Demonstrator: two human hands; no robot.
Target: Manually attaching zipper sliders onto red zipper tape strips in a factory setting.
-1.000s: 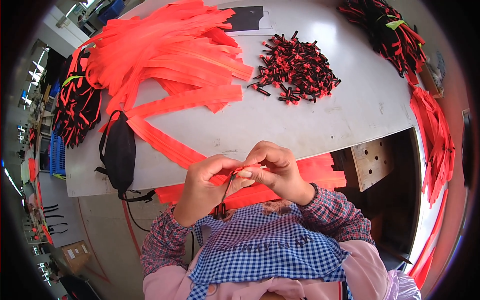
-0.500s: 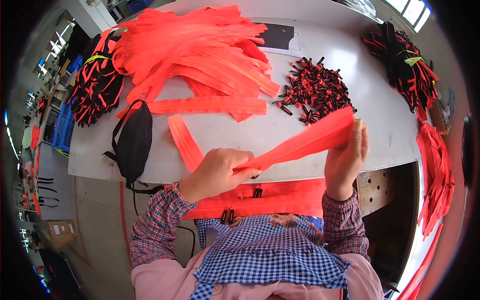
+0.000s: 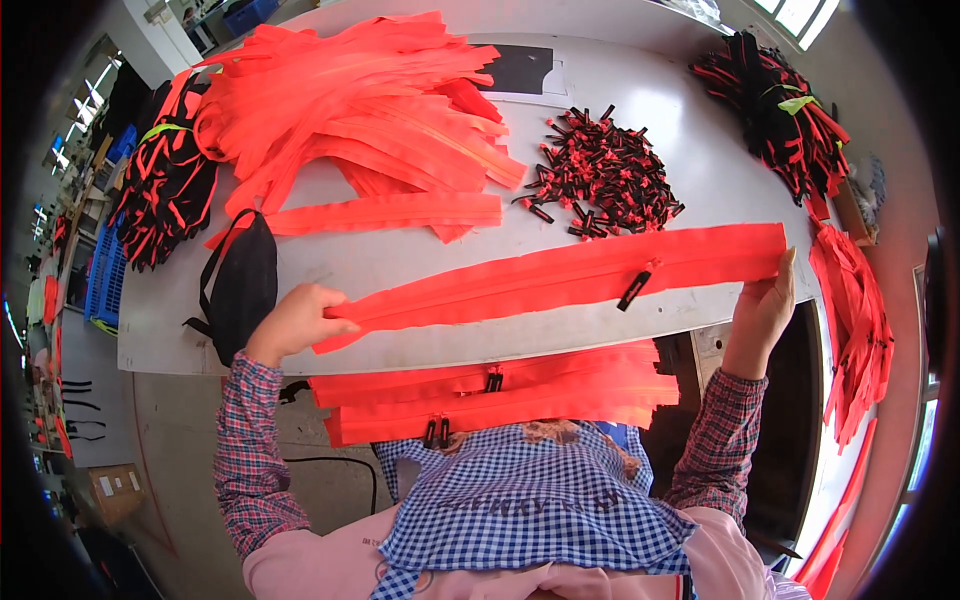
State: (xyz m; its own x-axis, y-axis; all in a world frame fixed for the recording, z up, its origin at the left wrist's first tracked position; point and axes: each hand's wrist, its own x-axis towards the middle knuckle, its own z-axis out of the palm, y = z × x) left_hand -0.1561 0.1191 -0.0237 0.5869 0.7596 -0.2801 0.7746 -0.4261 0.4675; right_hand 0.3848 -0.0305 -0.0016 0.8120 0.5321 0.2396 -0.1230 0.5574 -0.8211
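A neon red-orange zipper (image 3: 560,275) is stretched out flat above the table's front edge. My left hand (image 3: 297,322) pinches its left end, and my right hand (image 3: 765,305) grips the right end from below. A slider with a black pull (image 3: 632,288) sits on the zipper, nearer the right hand, its pull hanging down. Several similar zippers (image 3: 500,400) lie across my lap, some with black pulls (image 3: 437,431) on them. Behind the held zipper lies a heap of loose sliders with black pulls (image 3: 605,170).
Loose red-orange zippers (image 3: 350,95) pile up at the table's far left, beside a tied black-and-red bundle (image 3: 165,175). A black face mask (image 3: 243,285) lies near my left hand. Another tied bundle (image 3: 775,115) is at the far right, above hanging red strips (image 3: 850,320).
My hands have moved apart, left hand leftward and right hand rightward. The zipper has gone from bent to stretched between them, and its slider and black pull now show.
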